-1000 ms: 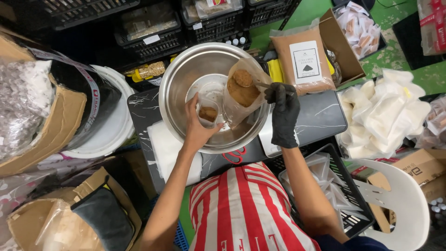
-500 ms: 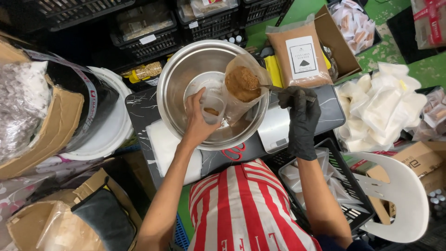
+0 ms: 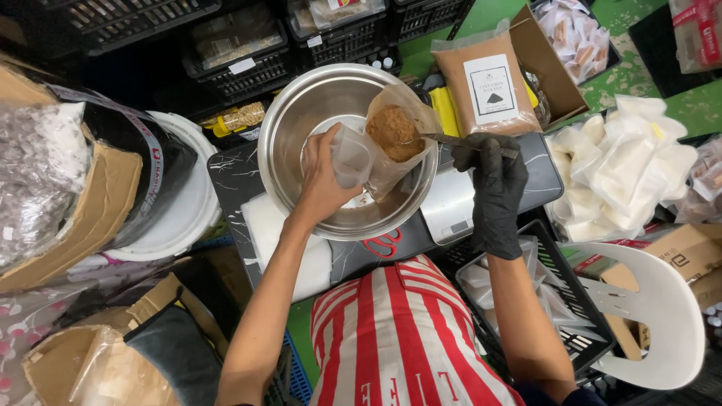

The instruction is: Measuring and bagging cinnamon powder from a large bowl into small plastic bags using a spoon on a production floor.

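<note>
Apparently clear pouch (image 3: pixel 353 154) beside brown powder (image 3: pixel 395 131)

left hand (image 3: pixel 325 180) holding pouch (image 3: pixel 353 156), steel bowl (image 3: pixel 301 120)

**Even overhead light, sharp centre, stretched edges**

Light is bright and diffuse, falling from above. The steel bowl (image 3: pixel 342 150) throws soft glare along its rim and inner wall, left of the gloved fingers (image 3: pixel 481 154). Crates (image 3: pixel 241 45) beyond the bowl sit in deep shadow, detail lost. The white plastic bags (image 3: pixel 632 173) right of the fingers nearly wash out. Focus holds at centre; wide-angle distortion bends the corners.
</note>
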